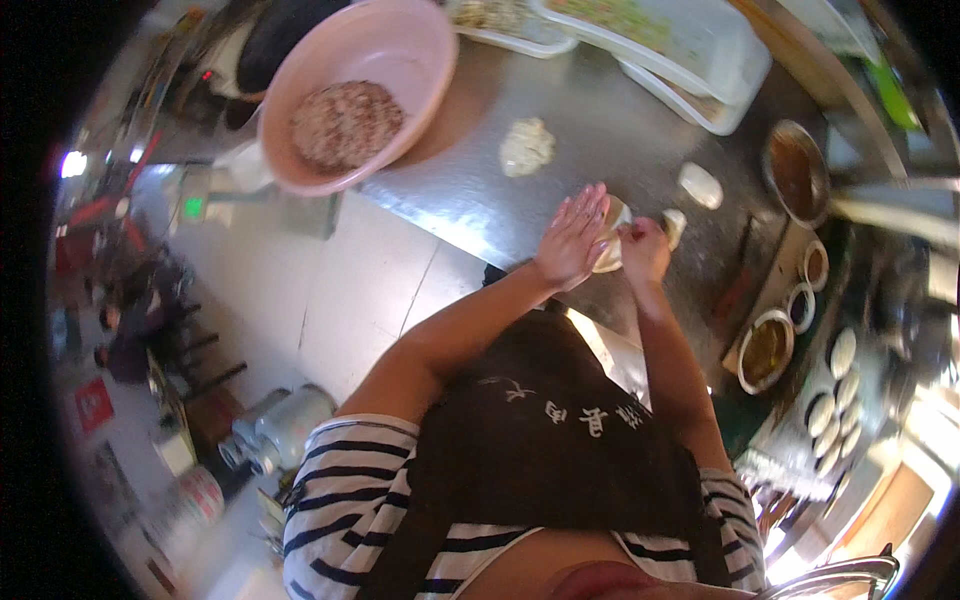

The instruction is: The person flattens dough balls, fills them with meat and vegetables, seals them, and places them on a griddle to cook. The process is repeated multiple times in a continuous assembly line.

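On the metal worktop, a flattened piece of pale dough (611,255) lies between my two hands. My left hand (574,238) rests flat along its left side with the fingers stretched. With fingers bent, my right hand (646,246) pinches the dough's right edge. A small dough lump (674,228) sits just right of my right hand, and a smooth white dough piece (700,186) lies beyond it. Farther off, left of these, is a lumpy pale mass (527,147), its kind unclear.
A pink plastic basin (431,90) holding minced filling stands at the back left. Plastic trays (739,82) of chopped food are at the back. A metal bowl of brown sauce (795,172) and smaller bowls (765,352) line the right; several flat dough rounds (842,352) lie on a griddle.
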Available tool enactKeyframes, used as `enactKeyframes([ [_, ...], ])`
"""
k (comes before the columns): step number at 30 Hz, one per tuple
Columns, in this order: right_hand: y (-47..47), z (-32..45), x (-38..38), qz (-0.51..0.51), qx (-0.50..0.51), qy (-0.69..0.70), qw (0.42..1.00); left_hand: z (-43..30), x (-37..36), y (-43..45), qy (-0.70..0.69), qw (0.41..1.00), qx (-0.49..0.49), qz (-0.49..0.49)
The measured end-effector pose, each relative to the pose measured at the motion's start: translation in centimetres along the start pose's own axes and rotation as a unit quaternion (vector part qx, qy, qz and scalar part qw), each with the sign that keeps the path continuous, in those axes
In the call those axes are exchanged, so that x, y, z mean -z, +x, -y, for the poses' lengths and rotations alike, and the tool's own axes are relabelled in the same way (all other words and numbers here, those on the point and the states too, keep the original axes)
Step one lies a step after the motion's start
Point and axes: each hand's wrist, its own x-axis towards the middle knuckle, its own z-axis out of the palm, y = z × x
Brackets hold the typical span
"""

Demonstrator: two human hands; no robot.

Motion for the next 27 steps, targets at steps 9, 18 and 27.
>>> enactKeyframes([
  [9,0.9,4.9,0.2,0.338,0.007,0.359,0.870,6.1,1.2,1.0,-0.641,0.722,0.210,-0.152],
  [18,2.8,31.7,-4.8,0.324,0.255,0.229,0.882,12.1,25.2,-9.4,-0.964,0.240,0.083,-0.073],
  [27,9.4,46.1,-26.0,0.206,0.406,-0.004,0.890,24.6,33.5,-14.1,-0.766,0.339,0.285,-0.467],
])
